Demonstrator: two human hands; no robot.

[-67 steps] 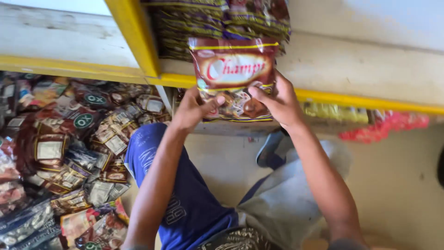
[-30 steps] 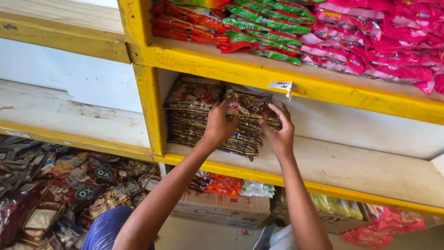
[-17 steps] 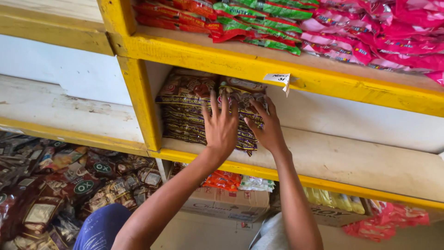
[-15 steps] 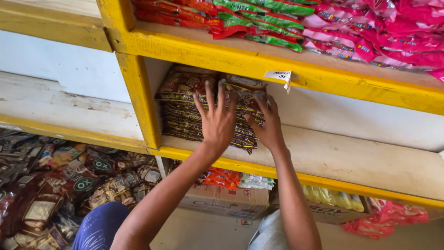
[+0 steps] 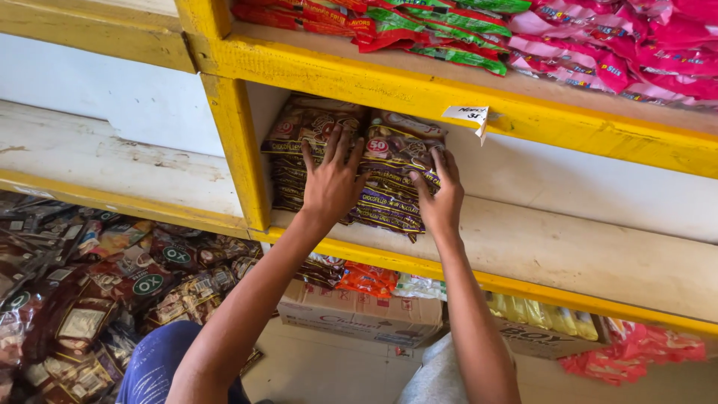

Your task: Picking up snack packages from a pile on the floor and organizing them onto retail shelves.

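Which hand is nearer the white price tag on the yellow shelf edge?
Right. The right hand rests on the stacked brown packets just below the white price tag; the left hand presses the stack farther left.

Count, my view: two hands, my left hand [image 5: 331,183] and my right hand [image 5: 440,200]. Two stacks of brown snack packets [image 5: 389,168]; packets per stack uncountable. One cardboard box [image 5: 359,314]. One price tag [image 5: 465,114]. One yellow upright post [image 5: 238,142].

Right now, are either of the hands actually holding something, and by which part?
Neither grips anything. The left hand lies flat on the front of the brown packet stacks; the right hand presses their right side.
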